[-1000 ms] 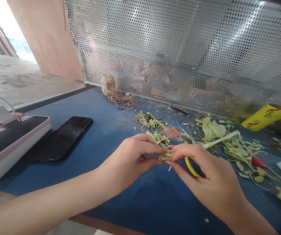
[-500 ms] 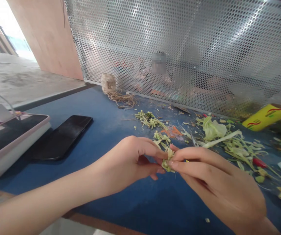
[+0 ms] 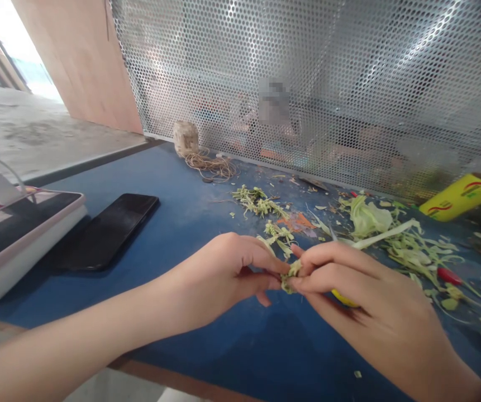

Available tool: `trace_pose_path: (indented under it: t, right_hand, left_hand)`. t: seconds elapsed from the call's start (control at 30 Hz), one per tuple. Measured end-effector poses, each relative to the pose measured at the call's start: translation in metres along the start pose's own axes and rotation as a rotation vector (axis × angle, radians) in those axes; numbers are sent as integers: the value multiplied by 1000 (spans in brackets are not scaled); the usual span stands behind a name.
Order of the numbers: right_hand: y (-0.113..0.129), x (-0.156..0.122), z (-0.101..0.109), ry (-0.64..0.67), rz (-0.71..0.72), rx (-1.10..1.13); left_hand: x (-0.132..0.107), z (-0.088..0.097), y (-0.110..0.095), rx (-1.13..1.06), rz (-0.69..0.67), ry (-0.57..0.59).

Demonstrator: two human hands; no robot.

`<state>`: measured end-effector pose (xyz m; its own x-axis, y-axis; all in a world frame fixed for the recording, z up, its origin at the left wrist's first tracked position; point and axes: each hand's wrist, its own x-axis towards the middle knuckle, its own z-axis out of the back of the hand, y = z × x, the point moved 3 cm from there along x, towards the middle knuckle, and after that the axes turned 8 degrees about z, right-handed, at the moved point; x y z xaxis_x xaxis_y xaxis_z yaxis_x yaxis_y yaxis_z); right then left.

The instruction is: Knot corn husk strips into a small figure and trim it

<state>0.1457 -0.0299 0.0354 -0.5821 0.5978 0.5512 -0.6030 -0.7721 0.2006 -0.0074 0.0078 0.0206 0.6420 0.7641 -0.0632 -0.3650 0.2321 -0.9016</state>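
My left hand [image 3: 240,273] pinches a small pale-green vegetable bunch [image 3: 289,277] between thumb and fingers. From the other side, the fingertips of my right hand [image 3: 361,298] close on the same bunch. A yellow thing [image 3: 344,298] shows under my right hand's fingers, mostly hidden, so its kind and whether it is gripped cannot be told. Just beyond the hands lies a small bundle of green sprigs [image 3: 280,233], with another pile of sprigs [image 3: 259,202] farther back on the blue tabletop [image 3: 190,223].
A black phone [image 3: 106,231] and a pinkish-white box [image 3: 26,240] lie left. Behind stand a twine roll [image 3: 185,138] and a perforated metal screen [image 3: 232,67]. Leaf scraps [image 3: 412,248], a red chili [image 3: 448,276] and a yellow tube [image 3: 462,196] are at right.
My right hand has tilted and shifted slightly, and more of the yellow thing beneath its fingers shows. Both hands keep their pinch on the vegetable bunch.
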Motion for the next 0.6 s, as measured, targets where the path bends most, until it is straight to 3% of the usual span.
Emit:
trace_pose_path:
  t: [0.2,0.4,0.6]
  right_hand:
    - [-2,3,-2,-8,-52,101]
    - [-7,2,-9,-29,-310,280]
    - [-7,2,-10,-20,-402,409]
  left_hand:
    - [1,-2,2,0,-2,4]
    - [3,-3,2,45,-32,-12]
    - [2,-2,3,49,2,19]
